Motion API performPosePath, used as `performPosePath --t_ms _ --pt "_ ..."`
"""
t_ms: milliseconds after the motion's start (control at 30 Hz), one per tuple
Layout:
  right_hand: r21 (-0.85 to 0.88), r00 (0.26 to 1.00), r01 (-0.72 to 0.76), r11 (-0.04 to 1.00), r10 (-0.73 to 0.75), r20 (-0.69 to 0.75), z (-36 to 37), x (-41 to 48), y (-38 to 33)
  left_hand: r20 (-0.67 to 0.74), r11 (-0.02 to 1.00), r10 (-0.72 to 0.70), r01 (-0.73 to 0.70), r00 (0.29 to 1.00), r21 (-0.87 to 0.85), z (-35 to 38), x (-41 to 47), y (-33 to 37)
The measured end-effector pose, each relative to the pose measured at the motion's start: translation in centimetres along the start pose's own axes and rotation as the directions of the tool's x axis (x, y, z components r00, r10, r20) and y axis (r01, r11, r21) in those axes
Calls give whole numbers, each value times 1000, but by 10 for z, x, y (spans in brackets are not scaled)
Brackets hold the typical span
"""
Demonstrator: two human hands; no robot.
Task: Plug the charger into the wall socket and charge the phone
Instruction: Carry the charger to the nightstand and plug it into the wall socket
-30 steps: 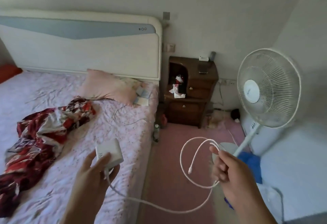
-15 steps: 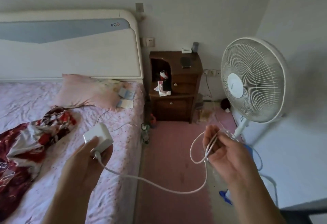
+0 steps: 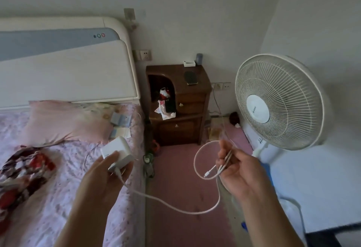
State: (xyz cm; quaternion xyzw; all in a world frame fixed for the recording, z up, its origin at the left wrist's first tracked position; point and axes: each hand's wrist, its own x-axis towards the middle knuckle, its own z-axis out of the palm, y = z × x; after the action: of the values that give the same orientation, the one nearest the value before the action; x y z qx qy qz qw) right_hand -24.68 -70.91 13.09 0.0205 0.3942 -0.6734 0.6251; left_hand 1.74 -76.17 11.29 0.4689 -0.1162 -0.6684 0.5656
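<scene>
The left hand (image 3: 105,176) holds a white charger (image 3: 117,154) over the bed (image 3: 64,188). A white cable (image 3: 172,208) runs from the charger in a sagging loop to the right hand (image 3: 237,170), whose grip pinches the gathered strands; the plug end (image 3: 207,174) hangs free. A phone (image 3: 191,77) lies on the nightstand (image 3: 179,106). One wall socket (image 3: 145,55) sits beside the headboard (image 3: 66,67), another (image 3: 220,86) beside the fan (image 3: 277,102).

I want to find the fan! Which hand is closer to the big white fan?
The right hand. It holds the looped cable just below and left of the fan. The left hand, holding the charger, is over the bed, farther away.
</scene>
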Motion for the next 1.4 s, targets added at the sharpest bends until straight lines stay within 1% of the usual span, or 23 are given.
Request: performPosePath --t_ms 133,300,467,700,900,1067,1300,1400 --pt "52 1000 18 998 -19 6 28 24 10 25 1000 -8 8 1000 21 14 36 26" --pt "123 999 48 991 -46 -19 56 46 7 23 1000 -16 16 1000 3 30 69 46" --pt "91 998 54 994 -52 -28 73 74 -5 18 999 -28 27 999 30 45 98 51" --pt "103 999 22 994 -19 -27 82 131 -30 14 998 -18 17 1000 68 81 142 46" --pt "70 1000 1 998 -1 8 92 198 -70 3 998 -10 10 1000 59 127 189 37" --pt "61 999 -30 998 28 30 100 249 -103 -19 995 19 -18 1000 98 161 222 26" --pt "45 995 -98 994 98 10 110 302 -123 -92 990 -11 24 996 142 181 256 13" --pt "41 994 -104 994 105 -9 117 321 -127 -105 987 -20 36 994 155 185 274 13"
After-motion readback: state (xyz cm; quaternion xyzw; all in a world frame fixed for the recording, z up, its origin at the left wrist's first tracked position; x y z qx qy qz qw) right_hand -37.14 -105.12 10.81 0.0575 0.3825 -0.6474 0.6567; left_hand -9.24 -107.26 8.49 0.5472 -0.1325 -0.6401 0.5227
